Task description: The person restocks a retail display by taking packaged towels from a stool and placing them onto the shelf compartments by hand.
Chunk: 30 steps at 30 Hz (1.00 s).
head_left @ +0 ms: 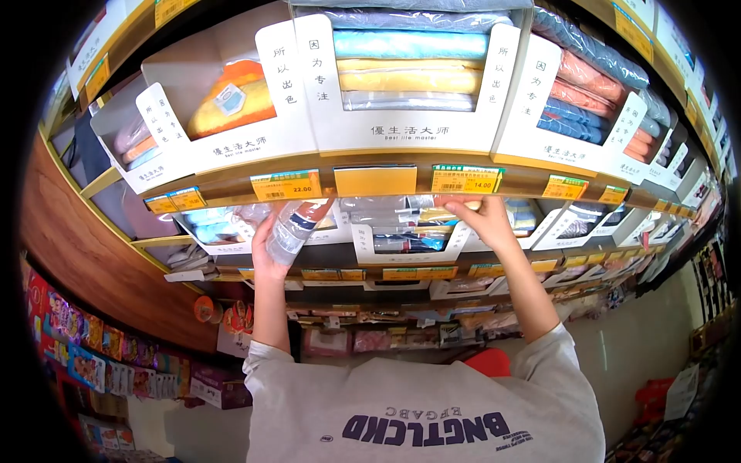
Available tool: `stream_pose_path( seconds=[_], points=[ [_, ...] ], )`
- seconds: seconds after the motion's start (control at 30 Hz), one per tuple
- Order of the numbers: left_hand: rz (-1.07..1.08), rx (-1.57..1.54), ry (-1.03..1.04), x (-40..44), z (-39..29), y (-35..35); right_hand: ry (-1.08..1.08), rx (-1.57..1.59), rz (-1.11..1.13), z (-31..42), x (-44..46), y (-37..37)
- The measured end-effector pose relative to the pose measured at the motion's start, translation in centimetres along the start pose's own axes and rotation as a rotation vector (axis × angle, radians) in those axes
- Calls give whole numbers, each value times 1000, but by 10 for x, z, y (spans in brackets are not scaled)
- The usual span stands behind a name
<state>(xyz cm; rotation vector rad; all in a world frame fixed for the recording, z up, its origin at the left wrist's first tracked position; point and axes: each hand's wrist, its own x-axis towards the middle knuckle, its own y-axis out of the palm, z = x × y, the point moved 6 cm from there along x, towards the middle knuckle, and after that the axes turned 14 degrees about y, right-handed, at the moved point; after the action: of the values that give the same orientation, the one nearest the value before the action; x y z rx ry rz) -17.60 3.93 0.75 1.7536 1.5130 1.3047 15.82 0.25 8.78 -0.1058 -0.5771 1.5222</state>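
My left hand [271,241] is wrapped round a clear plastic-wrapped towel [294,229] with a dark label, held tilted in front of the lower shelf. Crinkled clear wrapping also shows beside my fingers. My right hand [488,221] reaches in under the shelf edge, thumb and fingers closed on the end of another wrapped towel [409,204]. That one lies across the top of a white display box [401,257] holding several wrapped towels. The shelf lip partly hides my right fingers.
Above, white display boxes [409,137] hold folded towels, with price tags [468,180] along the wooden shelf edge. More tagged shelves run below. A wooden panel [108,255] stands at the left, near hanging snack packets [85,366]. Goods line the right side.
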Motion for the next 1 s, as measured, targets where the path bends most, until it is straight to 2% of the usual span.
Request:
stream_pose_path(
  seconds=[0.03,0.1,0.17,0.23,0.3,0.37,0.4,0.43,0.5,0.57,0.63,0.7,0.77,0.87,0.9,0.97,1.0],
  points=[
    [-14,-13,3,-3,0,-2,1,2,1,-2,2,3],
    [-27,-26,3,-7,0,-6,39,-106,-246,-8,8,-8],
    [-47,-16,26,-14,-3,-11,56,-111,-267,-17,15,-9],
    [-40,-19,31,-17,-5,-22,-143,-288,-393,-4,12,-9],
    [-63,-31,54,-21,-9,-35,-110,-302,-416,4,4,-10],
    [-72,-41,54,-33,-12,-42,4,-477,-427,9,-6,-8],
    [-177,-5,69,-41,-14,-51,-108,-556,-468,20,-16,-5],
    [-282,31,85,-50,-17,-60,-111,-556,-466,19,-22,-2],
    [-283,79,86,-67,-17,-93,-276,-623,-627,25,-39,1],
    [-161,53,123,-84,-19,-99,-225,-681,-540,17,-41,3],
    [-289,46,152,-105,-22,-115,-366,-698,-615,22,-47,3],
    [-306,308,194,-126,-31,-127,-365,-678,-619,20,-44,2],
    [-301,194,123,-138,-31,-138,-362,-663,-625,17,-42,4],
    [-248,257,113,-149,-33,-135,-293,-742,-716,5,-39,20],
    [-185,300,112,-151,-30,-128,-365,-767,-788,7,-43,33],
    [-126,345,100,-159,-24,-120,-408,-809,-654,10,-54,65],
    [-232,257,105,-165,-20,-123,-487,-849,-593,13,-58,79]
  ],
)
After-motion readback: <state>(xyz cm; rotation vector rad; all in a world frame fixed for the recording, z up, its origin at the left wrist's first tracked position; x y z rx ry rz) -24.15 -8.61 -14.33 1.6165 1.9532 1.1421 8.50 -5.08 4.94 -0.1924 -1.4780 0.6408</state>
